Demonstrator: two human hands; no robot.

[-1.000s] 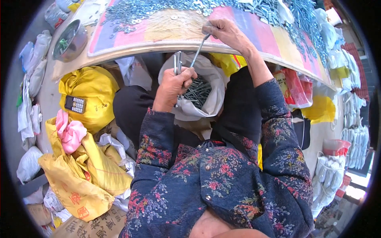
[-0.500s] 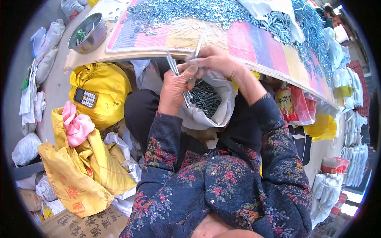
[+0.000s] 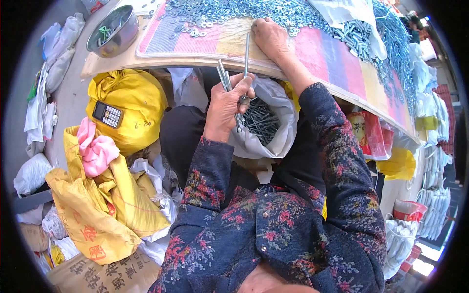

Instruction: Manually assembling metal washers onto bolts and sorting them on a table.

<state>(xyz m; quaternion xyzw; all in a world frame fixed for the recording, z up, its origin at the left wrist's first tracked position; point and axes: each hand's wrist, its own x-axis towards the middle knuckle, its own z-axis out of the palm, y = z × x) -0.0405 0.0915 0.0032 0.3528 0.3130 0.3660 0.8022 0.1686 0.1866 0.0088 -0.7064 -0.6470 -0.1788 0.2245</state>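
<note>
My left hand [image 3: 225, 107] is closed round several long metal bolts [image 3: 223, 75] above an opened white sack [image 3: 285, 122]. One bolt [image 3: 247, 53] stands upright, apart from the others, pinched between thumb and forefinger; small metal pieces sit low on it by the fingers. Inside the sack lies a heap of similar dark bolts [image 3: 264, 122]. My right hand [image 3: 271, 39] reaches onto the striped tabletop cloth [image 3: 305, 49], its bent fingers together at the near edge of a spread of flat washers [image 3: 220, 14]. What is under its fingertips is hidden.
A steel bowl [image 3: 113, 34] with small parts stands at the table's left. Piles of short metal sleeves [image 3: 351, 36] and long bolts [image 3: 391, 44] lie at the right. Below left, a keypad phone [image 3: 107, 115] rests on a yellow sack [image 3: 146, 105].
My right hand has left my left hand and moved up and away onto the table by the washers. My left hand keeps the bolts, one now standing upright.
</note>
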